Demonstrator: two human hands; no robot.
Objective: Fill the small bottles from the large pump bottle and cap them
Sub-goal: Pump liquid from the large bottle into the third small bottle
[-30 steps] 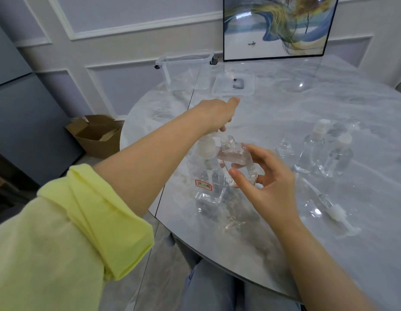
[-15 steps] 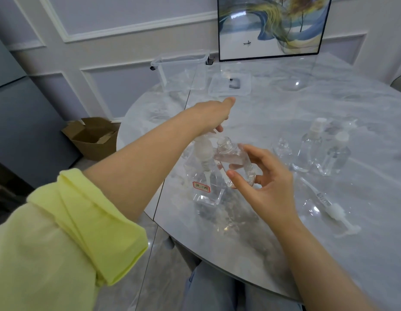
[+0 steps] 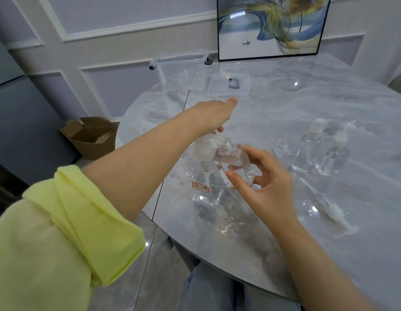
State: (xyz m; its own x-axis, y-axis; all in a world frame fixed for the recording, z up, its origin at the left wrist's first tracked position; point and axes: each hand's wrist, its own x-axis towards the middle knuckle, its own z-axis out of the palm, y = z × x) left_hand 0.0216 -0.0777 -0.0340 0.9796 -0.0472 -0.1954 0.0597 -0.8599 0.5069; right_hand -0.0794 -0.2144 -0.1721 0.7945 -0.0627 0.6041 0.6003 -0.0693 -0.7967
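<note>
The large clear pump bottle (image 3: 204, 182), with a red-edged label, stands near the table's front left. My left hand (image 3: 214, 114) rests on top of its white pump head, fingers stretched forward. My right hand (image 3: 264, 178) grips a small clear uncapped bottle (image 3: 234, 161), tilted with its open neck right under the pump spout. Another uncapped small bottle (image 3: 282, 149) stands to the right. Two small bottles with white pump caps (image 3: 308, 151) (image 3: 335, 157) stand beyond it. A loose white pump cap with its tube (image 3: 329, 208) lies on the table at the right.
The marble table (image 3: 284, 254) has a rounded edge close to me. A clear plastic box (image 3: 181, 70) and its flat lid (image 3: 228, 85) sit at the back, before a framed picture (image 3: 271, 25). A cardboard box (image 3: 91, 135) is on the floor at left.
The view has shifted slightly. Both hands hold nearly the same pose, left on the pump head, right holding the small bottle at the spout.
</note>
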